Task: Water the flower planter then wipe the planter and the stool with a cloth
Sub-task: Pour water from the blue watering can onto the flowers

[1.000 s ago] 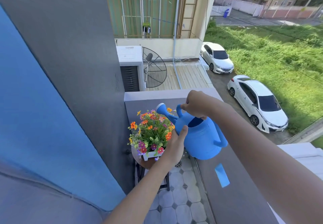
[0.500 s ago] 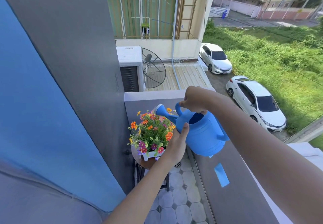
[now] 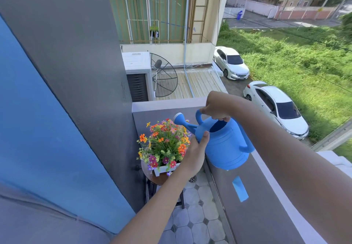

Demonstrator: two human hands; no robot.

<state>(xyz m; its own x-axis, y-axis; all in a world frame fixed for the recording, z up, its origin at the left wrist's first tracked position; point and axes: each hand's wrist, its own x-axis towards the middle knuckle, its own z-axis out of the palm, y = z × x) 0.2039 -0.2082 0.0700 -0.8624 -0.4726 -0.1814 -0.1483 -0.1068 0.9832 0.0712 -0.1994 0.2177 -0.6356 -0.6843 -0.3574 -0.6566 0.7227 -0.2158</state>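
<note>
A white planter (image 3: 165, 169) full of orange, pink and yellow flowers (image 3: 165, 141) stands on a round brown stool (image 3: 158, 179) in the balcony corner. My right hand (image 3: 217, 108) grips the top handle of a blue watering can (image 3: 224, 144), held in the air to the right of the flowers. Its spout head (image 3: 179, 118) reaches over the top of the blooms. My left hand (image 3: 194, 156) rests against the can's lower left side, thumb up on its body, and covers the planter's right end. No cloth is in view.
A grey parapet wall (image 3: 257, 205) with a strip of blue tape (image 3: 240, 188) runs along the right. A grey and blue wall (image 3: 66, 91) closes the left. The tiled floor (image 3: 196, 219) has a drain (image 3: 192, 179) beside the stool. Cars and grass lie far below.
The watering can has risen a little and its spout has come further over the flowers. My left hand stays against the can's side.
</note>
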